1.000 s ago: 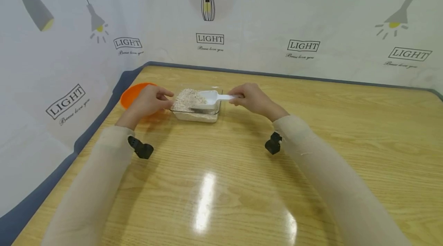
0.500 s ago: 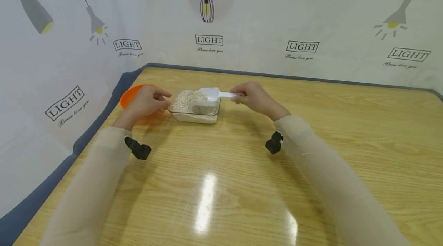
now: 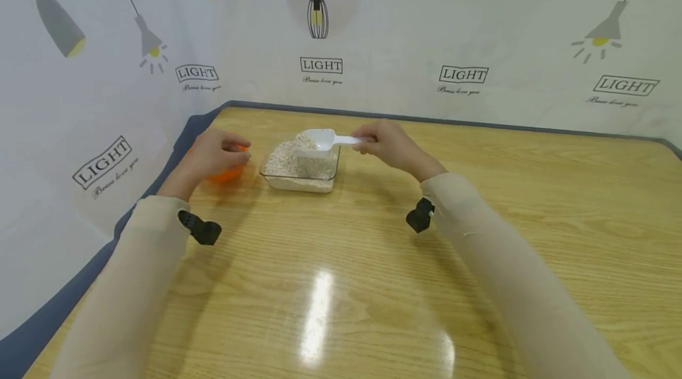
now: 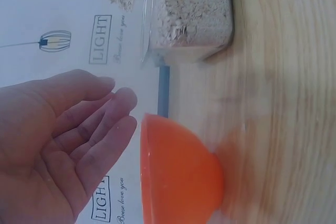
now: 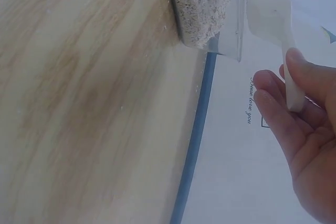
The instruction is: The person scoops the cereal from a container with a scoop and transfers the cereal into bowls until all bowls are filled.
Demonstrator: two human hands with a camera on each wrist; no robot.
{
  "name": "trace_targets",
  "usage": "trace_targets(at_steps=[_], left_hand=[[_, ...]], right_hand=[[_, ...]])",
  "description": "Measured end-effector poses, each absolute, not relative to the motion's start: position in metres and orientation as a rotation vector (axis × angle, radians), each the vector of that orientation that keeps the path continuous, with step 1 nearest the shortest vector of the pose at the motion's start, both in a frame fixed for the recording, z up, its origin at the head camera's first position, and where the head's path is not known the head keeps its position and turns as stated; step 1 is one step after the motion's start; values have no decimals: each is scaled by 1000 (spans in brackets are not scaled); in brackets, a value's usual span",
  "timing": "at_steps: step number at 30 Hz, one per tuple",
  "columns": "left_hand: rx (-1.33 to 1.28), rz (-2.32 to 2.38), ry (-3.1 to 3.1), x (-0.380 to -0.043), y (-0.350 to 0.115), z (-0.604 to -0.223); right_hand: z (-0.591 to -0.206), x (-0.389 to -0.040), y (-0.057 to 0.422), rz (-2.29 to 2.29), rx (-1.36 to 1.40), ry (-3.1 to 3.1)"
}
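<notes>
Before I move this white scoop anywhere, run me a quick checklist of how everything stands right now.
1. White scoop in the right hand, by its handle: ok.
2. Flakes in the scoop: ok.
3. Scoop raised above the rim of the clear container: ok, both wrist views show it.
4. Orange bowl upright on the table: ok.
5. Left hand gripping the bowl: not ok, its fingers are not round it.
6. Bowl empty inside: cannot tell, its inside is hidden.
</notes>
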State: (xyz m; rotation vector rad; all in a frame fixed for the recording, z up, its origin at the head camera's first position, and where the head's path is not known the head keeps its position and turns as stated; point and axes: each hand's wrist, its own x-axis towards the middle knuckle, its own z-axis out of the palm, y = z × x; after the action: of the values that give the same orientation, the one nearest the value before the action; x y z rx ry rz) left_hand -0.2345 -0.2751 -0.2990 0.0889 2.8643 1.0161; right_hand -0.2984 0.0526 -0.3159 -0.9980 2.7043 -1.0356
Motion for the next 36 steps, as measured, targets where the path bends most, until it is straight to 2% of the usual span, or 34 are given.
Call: trace_targets(at_steps=[24,36], left_hand=[[-23,1002,2879,-228,-330,-284],[-140,959,2876,-230,-358,-287]], right_hand=[[-290,-299,25,-1094,-1100,2646],[-282,-302,-8,-1100,-1184,2594]])
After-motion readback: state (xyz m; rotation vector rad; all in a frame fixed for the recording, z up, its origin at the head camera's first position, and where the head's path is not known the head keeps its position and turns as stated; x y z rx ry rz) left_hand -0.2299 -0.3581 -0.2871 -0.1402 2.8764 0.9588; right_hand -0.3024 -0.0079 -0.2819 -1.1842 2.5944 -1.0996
